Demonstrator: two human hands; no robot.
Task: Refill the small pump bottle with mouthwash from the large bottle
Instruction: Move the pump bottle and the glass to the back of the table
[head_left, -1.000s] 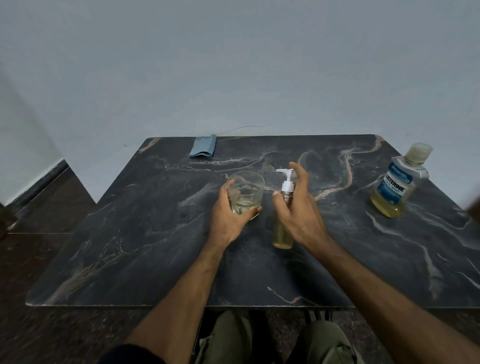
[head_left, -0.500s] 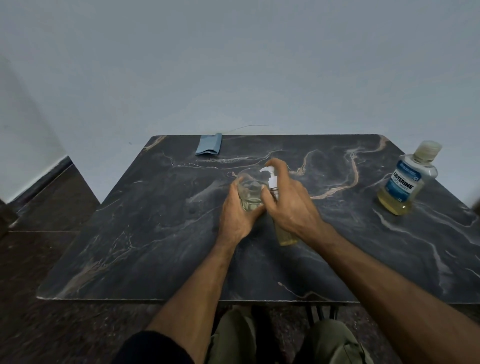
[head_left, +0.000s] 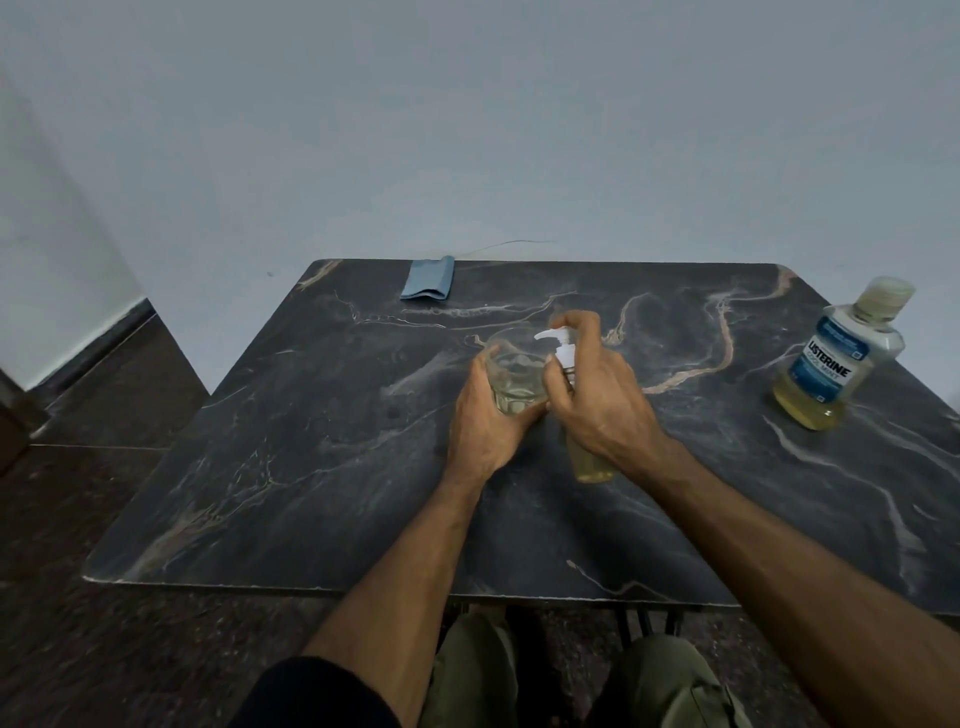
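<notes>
A small pump bottle (head_left: 589, 465) with a white pump head and yellowish liquid stands mid-table. My right hand (head_left: 597, 402) wraps its neck, the index finger resting over the pump head, whose nozzle points left over a clear glass (head_left: 514, 376). My left hand (head_left: 483, 421) holds that glass from its near side; a little pale liquid lies in its bottom. The large mouthwash bottle (head_left: 836, 358), blue-labelled and about a third full of yellow liquid, stands capped at the table's right edge, apart from both hands.
The dark marble table (head_left: 311, 441) has a folded blue cloth (head_left: 428, 279) at its far edge by the wall. Tiled floor lies to the left. My knees show under the near edge.
My right hand closed around the pump bottle and its finger came over the pump head. The bottle and glass came together, the nozzle now over the glass.
</notes>
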